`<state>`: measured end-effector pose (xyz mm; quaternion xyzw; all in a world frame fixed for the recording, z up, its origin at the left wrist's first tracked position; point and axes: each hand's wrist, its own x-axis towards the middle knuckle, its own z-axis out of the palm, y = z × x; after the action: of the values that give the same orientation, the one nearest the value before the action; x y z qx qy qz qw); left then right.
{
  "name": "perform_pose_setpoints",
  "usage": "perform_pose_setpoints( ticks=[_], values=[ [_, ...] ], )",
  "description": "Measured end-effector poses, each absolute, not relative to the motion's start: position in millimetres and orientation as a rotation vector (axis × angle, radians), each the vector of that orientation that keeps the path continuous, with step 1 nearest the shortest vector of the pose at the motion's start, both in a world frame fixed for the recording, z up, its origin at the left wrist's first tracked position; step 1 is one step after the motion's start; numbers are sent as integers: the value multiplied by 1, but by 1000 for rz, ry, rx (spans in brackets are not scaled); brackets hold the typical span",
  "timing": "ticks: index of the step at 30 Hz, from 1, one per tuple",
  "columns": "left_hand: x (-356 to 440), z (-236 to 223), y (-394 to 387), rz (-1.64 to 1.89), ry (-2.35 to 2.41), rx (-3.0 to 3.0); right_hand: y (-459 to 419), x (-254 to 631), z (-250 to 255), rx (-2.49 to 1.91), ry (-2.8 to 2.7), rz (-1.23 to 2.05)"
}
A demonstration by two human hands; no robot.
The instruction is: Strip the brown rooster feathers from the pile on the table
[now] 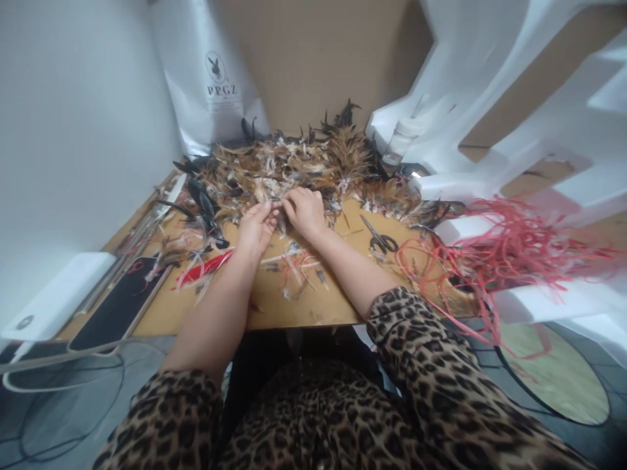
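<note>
A leopard-print shirt [318,424] of soft cloth fills the near edge, its lower part cut off. To the right, low down, a pale disc [553,375] with a dark rim is partly hidden by pink strings. On the scuffed, tan table [337,310], a flat, glossy phone [120,303] lies at the left beside a smooth white block [61,297] with rounded corners. A shiny red strip [203,269] passes partly behind the left forearm; thin, curling pink strings [524,245] tangle on the right, near black-handled scissors [385,241]. The left hand [257,225] and right hand [306,212] meet mid-table, thumbs and forefingers pinching a thin piece [275,203] between them, too small and covered to identify. Just beyond spread feathers [294,160], brown, white and black, fluffy and ragged, individual ones hard to separate. Behind stand a crinkled white bag [200,85], its top cut off, and a blurred clear jar [404,140].
</note>
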<state>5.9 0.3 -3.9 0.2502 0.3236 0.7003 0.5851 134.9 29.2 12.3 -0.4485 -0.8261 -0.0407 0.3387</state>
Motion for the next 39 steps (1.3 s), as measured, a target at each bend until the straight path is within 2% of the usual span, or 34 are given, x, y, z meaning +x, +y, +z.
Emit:
perform_pose_setpoints(
  ticks=[7, 12, 16, 22, 24, 34, 39],
  values=[
    [1, -5, 3, 1596, 654, 541, 24, 143, 8, -1045, -2196, -163],
    [-3, -3, 4, 1637, 663, 498, 18, 135, 8, -962, -2217, -49],
    [-7, 2, 3, 1654, 693, 561, 19, 128, 12, -906, -2094, 323],
    [-11, 5, 0, 1578, 668, 654, 32, 133, 27, -891, -1739, 1437],
    [-11, 5, -1, 1540, 673, 692, 36, 139, 30, -859, -1689, 1669],
    [-9, 5, -4, 1492, 684, 766, 37, 146, 28, -756, -1495, 2118],
    [-11, 0, 0, 1556, 746, 636, 40, 140, 25, -797, -1255, 2026]
  ],
)
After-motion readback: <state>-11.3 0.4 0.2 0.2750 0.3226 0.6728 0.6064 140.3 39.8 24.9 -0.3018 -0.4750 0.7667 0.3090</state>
